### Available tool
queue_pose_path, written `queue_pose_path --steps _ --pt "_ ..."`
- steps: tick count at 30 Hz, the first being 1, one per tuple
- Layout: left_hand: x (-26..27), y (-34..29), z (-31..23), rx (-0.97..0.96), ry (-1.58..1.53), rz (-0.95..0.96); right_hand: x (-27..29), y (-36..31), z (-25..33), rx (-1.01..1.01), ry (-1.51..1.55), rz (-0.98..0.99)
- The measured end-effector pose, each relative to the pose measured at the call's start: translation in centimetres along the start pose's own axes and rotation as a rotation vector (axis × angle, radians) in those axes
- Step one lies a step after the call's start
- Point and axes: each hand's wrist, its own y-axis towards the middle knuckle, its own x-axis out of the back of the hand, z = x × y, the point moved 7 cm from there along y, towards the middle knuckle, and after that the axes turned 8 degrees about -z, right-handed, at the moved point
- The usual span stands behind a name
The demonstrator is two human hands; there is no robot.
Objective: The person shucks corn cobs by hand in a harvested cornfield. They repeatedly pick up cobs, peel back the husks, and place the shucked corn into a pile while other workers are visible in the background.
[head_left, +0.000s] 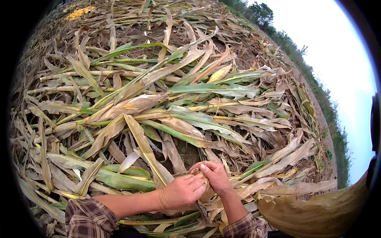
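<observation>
Close in front of me, both hands are on an ear of corn (207,192) in its dry, pale husk. Brown silk shows at its tip, between the fingers. My left hand (181,192) is closed on the husk from the left, its fingers curled. On the other side, my right hand (216,177) grips near the tip, with the thumb on top. Much of the ear is hidden behind the hands. Beyond them, another ear in a tan husk (137,104) lies on the stalks, and a further husked ear (181,126) rests to its right.
Cut corn stalks with dry and green leaves (119,178) cover the ground. A yellowish ear (220,74) lies farther off, and a heap of yellow cobs (80,13) at the far left. A large tan, leaf-like shape (317,206) fills the lower right. Bushes (293,59) line the field's right edge.
</observation>
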Motion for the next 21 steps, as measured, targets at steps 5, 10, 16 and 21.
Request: queue_pose_path --steps 5,10,16,21 --pt "-3.9 -2.2 2.4 0.677 -0.852 0.0 1.7 2.1 -2.4 -0.009 0.129 -0.387" --pt "-11.1 -11.1 -0.1 0.823 -1.091 0.787 4.0 5.6 -2.4 -0.043 0.255 -0.632" --pt "-7.9 -10.9 1.2 0.841 -1.037 0.934 5.0 6.2 -4.0 -0.068 0.418 -0.561" --pt "-2.7 -5.4 11.2 0.826 -0.524 -0.019 2.4 2.0 -2.3 0.152 0.264 -0.424"
